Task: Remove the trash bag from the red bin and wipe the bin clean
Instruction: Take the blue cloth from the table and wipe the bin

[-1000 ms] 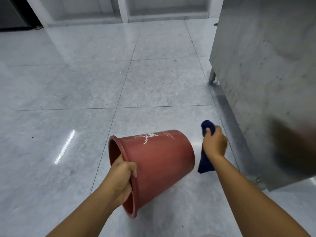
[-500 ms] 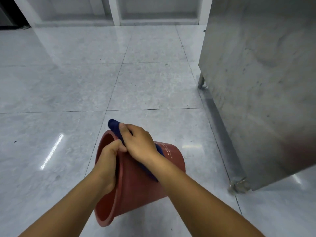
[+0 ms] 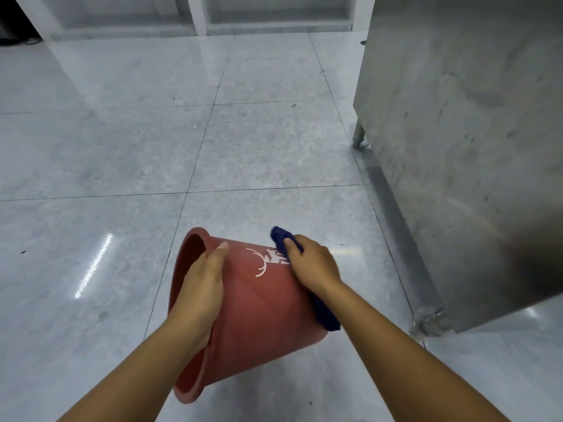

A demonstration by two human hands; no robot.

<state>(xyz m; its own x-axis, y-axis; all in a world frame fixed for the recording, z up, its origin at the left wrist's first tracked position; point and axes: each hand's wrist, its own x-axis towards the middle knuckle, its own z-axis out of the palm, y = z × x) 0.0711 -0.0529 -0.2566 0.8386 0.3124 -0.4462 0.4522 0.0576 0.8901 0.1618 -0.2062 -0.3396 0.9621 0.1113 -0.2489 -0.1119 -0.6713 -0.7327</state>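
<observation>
The red bin (image 3: 259, 315) is held on its side above the floor, its open mouth facing left and its base to the right. A white logo shows on its upper wall. My left hand (image 3: 202, 287) grips the rim, thumb on the outside and fingers hidden inside. My right hand (image 3: 313, 266) presses a dark blue cloth (image 3: 324, 315) against the outer wall near the logo; the cloth sticks out above my fingers and hangs down under my wrist. No trash bag is in view.
A stainless steel cabinet (image 3: 463, 147) on short legs stands close on the right. Glossy grey floor tiles (image 3: 122, 147) spread ahead and to the left. White shelving bases (image 3: 198, 16) line the far wall.
My right hand with the cloth swung from beside the bin's base to the rim, then slid right along the outer wall. The bin has turned so the logo faces up.
</observation>
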